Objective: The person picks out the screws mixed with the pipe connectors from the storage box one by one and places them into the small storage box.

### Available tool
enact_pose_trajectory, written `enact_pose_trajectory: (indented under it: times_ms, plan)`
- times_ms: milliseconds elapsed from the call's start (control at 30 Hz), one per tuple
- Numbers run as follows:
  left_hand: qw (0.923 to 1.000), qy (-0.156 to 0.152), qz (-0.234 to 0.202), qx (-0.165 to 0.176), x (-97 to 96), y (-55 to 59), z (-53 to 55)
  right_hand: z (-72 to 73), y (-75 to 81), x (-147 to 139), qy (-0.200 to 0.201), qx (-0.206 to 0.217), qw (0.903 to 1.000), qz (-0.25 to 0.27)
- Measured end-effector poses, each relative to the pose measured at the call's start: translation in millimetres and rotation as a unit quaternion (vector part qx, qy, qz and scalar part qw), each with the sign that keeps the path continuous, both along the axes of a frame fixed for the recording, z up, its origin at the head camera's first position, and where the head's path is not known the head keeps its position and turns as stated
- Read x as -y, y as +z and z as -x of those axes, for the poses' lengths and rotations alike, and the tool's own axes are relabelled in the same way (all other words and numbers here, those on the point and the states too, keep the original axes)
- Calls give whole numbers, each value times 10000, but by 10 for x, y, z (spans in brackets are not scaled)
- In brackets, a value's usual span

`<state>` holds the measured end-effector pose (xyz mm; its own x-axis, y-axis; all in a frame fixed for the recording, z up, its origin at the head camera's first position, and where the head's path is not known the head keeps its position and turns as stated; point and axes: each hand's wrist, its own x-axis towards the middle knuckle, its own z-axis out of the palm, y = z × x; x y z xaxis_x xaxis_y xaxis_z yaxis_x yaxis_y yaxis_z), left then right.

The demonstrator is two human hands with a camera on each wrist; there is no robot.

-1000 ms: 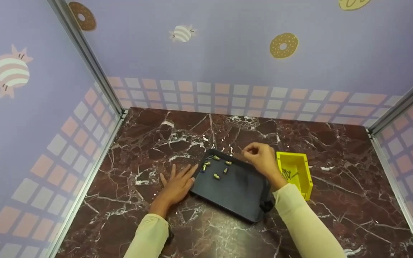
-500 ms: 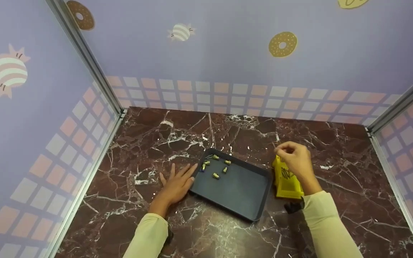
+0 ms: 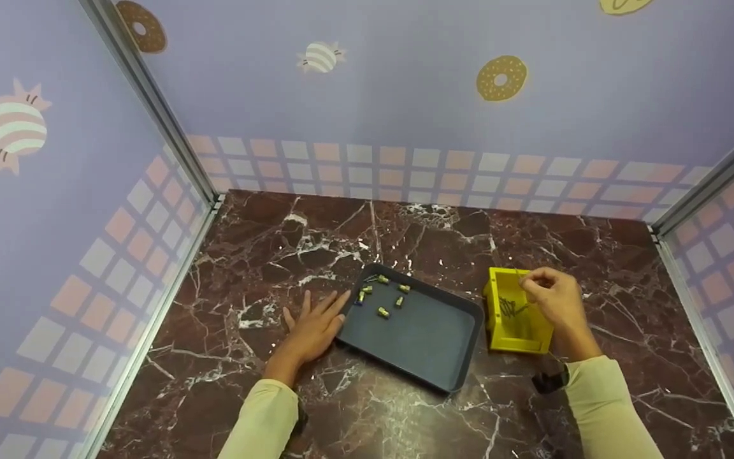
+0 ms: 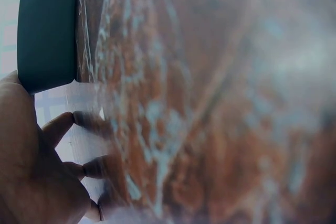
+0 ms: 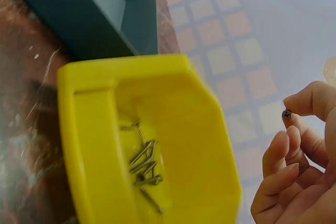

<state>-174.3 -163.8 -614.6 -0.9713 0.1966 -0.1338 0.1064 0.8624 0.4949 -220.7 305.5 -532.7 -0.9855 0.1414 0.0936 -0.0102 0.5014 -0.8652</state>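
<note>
My right hand (image 3: 559, 305) is held over the right side of a yellow bin (image 3: 520, 345). In the right wrist view, a screw (image 5: 286, 114) is pinched between its thumb and finger, the cross-slotted head facing the camera. Several more screws (image 5: 147, 166) lie loose on the bin's floor. My left hand (image 3: 309, 330) lies with fingers spread on the table, fingertips at the left rim of a dark grey tray (image 3: 421, 347). Towards the tray's far left corner are several small brass fittings (image 3: 383, 312), some with blue parts, along with a few thin pieces.
The red-brown marble table (image 3: 335, 239) has white veins. Lilac panels with a checked border (image 3: 427, 169) enclose it at the back and both sides. Tray and bin stand side by side with a narrow strip of table between.
My right hand has moved right, from the tray's far edge across to the right side of the yellow bin, still pinching the screw. The left hand has stayed in place.
</note>
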Motion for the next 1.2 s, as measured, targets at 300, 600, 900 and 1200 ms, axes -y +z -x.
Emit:
enact_pose_trajectory:
  times_ms: [300, 600, 900, 1200]
  plan:
    - [10000, -16, -54, 38, 11, 9, 2, -19, -110, -103, -163, 46, 9992, -355]
    - [10000, 1, -27, 19, 16, 10, 9, -26, -140, -118, -134, 168, 9992, -332]
    - [10000, 3, 14, 12, 10, 5, -2, -39, -145, -126, -112, 153, 9993, -332]
    - [10000, -41, -57, 28, 9, 3, -6, -55, -154, -135, -116, 191, 9994, -257]
